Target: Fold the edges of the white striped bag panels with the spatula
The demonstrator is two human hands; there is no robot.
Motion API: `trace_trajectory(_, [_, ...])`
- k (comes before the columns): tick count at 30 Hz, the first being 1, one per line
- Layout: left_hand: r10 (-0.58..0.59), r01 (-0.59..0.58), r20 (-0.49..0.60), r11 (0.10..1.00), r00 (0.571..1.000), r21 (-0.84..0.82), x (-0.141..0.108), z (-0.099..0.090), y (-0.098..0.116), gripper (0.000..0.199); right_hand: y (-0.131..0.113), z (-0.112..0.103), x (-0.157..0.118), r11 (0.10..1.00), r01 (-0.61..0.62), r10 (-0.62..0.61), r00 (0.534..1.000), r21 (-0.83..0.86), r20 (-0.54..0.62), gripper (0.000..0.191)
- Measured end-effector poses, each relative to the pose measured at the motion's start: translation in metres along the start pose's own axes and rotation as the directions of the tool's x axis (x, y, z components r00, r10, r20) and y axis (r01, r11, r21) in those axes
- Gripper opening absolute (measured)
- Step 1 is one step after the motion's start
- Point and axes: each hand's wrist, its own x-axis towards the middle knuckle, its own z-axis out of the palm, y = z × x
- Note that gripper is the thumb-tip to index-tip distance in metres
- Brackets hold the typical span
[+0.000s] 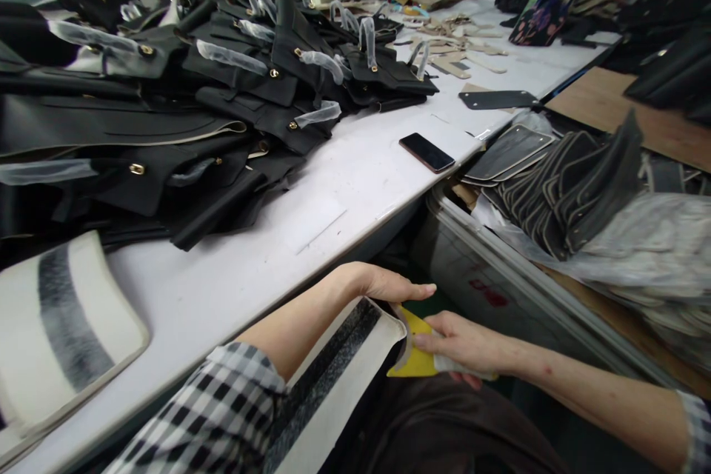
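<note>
One right hand (461, 344) pinches one yellow scraper-like tool (415, 358) between thumb and fingers, its curved edge just beside one striped cream panel (341, 378), which slants away at 8 o'clock. One left hand (389, 284) lies at the tool's 11 o'clock, one digit extended; most fingers are hidden, so its grip cannot be told. A second striped panel (69, 315) lies at 9 o'clock; one smartphone (426, 152), at 12. White tabletop (316, 196) shows between smartphone and black bags (152, 196), near edge running 8 to 2 o'clock
</note>
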Motion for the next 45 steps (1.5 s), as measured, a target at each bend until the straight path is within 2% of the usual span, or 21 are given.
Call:
trace_trajectory(5, [0.087, -0.084, -0.013, 0.984, 0.996, 0.156, 0.001, -0.002, -0.001, 0.088, -0.007, 0.010, -0.001, 0.997, -0.041, 0.041, 0.999, 0.064, 0.000, 0.054])
trace_trajectory(10, [0.127, -0.121, -0.015, 0.969, 0.992, 0.215, 0.002, -0.001, -0.004, 0.085, -0.013, 0.018, -0.003, 0.994, -0.054, 0.056, 0.998, 0.090, -0.029, 0.053])
trace_trajectory(22, [0.181, -0.172, -0.006, 0.944, 0.983, 0.280, -0.012, 0.000, -0.001, 0.078, -0.005, 0.038, 0.008, 0.979, -0.104, 0.123, 0.987, 0.173, -0.104, 0.053])
trace_trajectory(31, [0.220, -0.199, -0.025, 0.921, 0.975, 0.335, -0.007, -0.001, -0.009, 0.080, -0.019, 0.033, 0.008, 0.989, -0.105, 0.113, 0.991, 0.106, -0.069, 0.057])
trace_trajectory(36, [0.198, -0.165, -0.052, 0.911, 0.979, 0.378, -0.004, 0.000, -0.009, 0.076, -0.021, 0.033, 0.016, 0.986, -0.112, 0.117, 0.993, 0.126, -0.035, 0.061])
trace_trajectory(40, [0.192, -0.126, -0.113, 0.894, 0.975, 0.431, -0.011, -0.002, -0.004, 0.066, -0.020, 0.040, 0.021, 0.979, -0.096, 0.107, 0.993, 0.182, -0.051, 0.063])
trace_trajectory(43, [0.200, -0.074, -0.232, 0.886, 0.952, 0.459, -0.029, -0.009, -0.011, 0.062, -0.023, 0.048, 0.022, 0.969, -0.100, 0.112, 0.993, 0.224, -0.040, 0.061])
trace_trajectory(45, [0.203, -0.034, -0.340, 0.896, 0.918, 0.443, -0.044, -0.012, -0.023, 0.061, -0.026, 0.055, 0.021, 0.955, -0.114, 0.129, 0.991, 0.275, -0.037, 0.059])
